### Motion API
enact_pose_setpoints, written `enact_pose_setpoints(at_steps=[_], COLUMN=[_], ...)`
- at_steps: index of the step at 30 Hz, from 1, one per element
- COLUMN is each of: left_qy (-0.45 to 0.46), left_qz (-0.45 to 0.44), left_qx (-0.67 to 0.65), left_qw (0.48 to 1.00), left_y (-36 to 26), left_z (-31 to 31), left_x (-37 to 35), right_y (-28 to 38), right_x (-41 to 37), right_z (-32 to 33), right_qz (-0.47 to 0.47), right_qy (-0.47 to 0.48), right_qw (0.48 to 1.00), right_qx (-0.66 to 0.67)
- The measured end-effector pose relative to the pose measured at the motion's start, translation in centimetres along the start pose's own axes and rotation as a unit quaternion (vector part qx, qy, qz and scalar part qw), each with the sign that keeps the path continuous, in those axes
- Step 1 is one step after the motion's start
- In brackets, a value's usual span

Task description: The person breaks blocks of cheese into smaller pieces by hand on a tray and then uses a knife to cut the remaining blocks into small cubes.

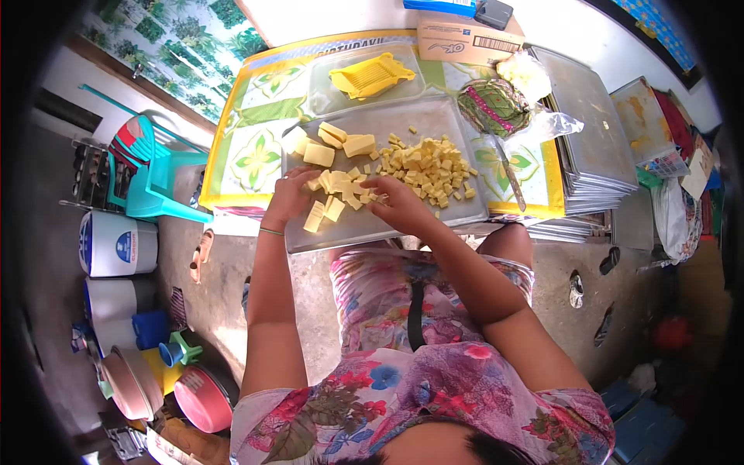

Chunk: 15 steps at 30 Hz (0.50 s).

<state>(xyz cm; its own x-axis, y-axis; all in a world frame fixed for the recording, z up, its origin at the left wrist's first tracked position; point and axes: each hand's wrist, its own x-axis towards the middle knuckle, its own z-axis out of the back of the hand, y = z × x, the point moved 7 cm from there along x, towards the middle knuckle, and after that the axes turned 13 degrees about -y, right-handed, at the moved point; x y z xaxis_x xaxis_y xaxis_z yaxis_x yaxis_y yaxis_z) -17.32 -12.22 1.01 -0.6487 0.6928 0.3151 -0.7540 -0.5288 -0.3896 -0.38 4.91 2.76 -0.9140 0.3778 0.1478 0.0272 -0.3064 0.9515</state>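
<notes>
On the metal tray [372,229] at the worktop's [256,155] near edge: both hands on a bunch of yellow sticks [341,190]. Left hand [288,198] braces the bunch from the left, fingers curled against it; clamped or just resting, can't tell. Right hand [399,203] has its fingers pinched together on the right end. Bracketing from both sides probably keeps the sticks aligned. Cubes [430,167] heaped right, uncut blocks [333,139] back-left, apart, likely to keep stages separate. Yellow slicer [370,75] sits on the rear tray [325,93], knife [511,178] off right.
</notes>
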Motion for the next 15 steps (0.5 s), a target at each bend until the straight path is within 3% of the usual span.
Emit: enact_pose_setpoints(at_steps=[5, 7, 9, 12, 14, 15], left_qy=[-0.014, -0.016, -0.030, -0.058, -0.062, -0.045], left_qz=[-0.074, 0.035, 0.129, 0.238, 0.293, 0.305], left_qx=[0.102, -0.028, -0.186, -0.440, -0.584, -0.617], left_qw=[0.992, 0.999, 0.974, 0.864, 0.754, 0.724], left_y=[-0.5, 0.6, 1.3, 0.8, -4.0, -6.6], left_z=[1.0, 2.1, 2.4, 2.6, 3.4, 3.7], left_x=[0.7, 0.4, -0.5, -2.8, -3.9, -4.3], right_y=[-0.4, -0.3, -0.1, 0.8, 2.5, 3.4], right_x=[-0.3, -0.2, -0.2, -0.2, -0.2, -0.4], right_z=[0.7, 0.9, 1.0, 0.7, 0.4, 0.3], right_qz=[-0.018, -0.017, -0.015, -0.015, 0.004, 0.014], right_qy=[-0.012, -0.011, -0.007, -0.017, -0.014, -0.012], right_qw=[0.999, 0.999, 0.999, 0.996, 0.992, 0.990], right_qx=[0.044, 0.044, 0.038, 0.082, 0.122, 0.142])
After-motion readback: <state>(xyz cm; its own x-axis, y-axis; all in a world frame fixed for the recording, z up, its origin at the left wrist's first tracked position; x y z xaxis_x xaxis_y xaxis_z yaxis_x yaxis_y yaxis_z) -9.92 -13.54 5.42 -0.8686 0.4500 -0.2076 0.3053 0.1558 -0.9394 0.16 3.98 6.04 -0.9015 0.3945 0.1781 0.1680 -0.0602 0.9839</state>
